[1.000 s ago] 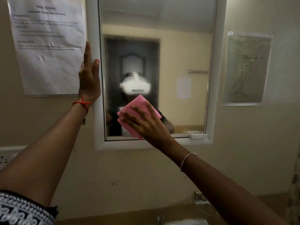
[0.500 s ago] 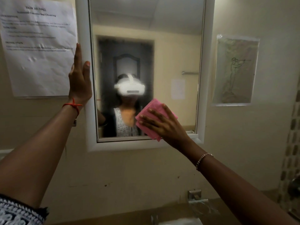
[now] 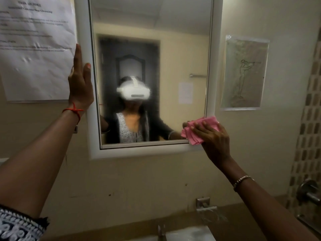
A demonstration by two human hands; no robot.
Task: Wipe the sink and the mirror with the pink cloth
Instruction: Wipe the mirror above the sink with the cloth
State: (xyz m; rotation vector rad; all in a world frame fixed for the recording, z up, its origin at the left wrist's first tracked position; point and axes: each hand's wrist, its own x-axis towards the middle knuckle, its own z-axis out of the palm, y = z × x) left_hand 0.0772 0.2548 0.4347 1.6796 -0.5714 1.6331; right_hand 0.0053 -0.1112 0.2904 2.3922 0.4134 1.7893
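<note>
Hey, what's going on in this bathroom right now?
A person is wiping the mirror. Their right hand presses a pink cloth flat at its lower right corner, overlapping the white frame. Their left hand rests open against the frame's left side. The sink below is not being touched.

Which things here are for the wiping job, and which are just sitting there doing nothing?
For the job:
cloth, pressed on the mirror by the right hand
left hand, flat on the mirror's frame
sink

Just there:
sheet on the wall
drawing on the wall
</note>
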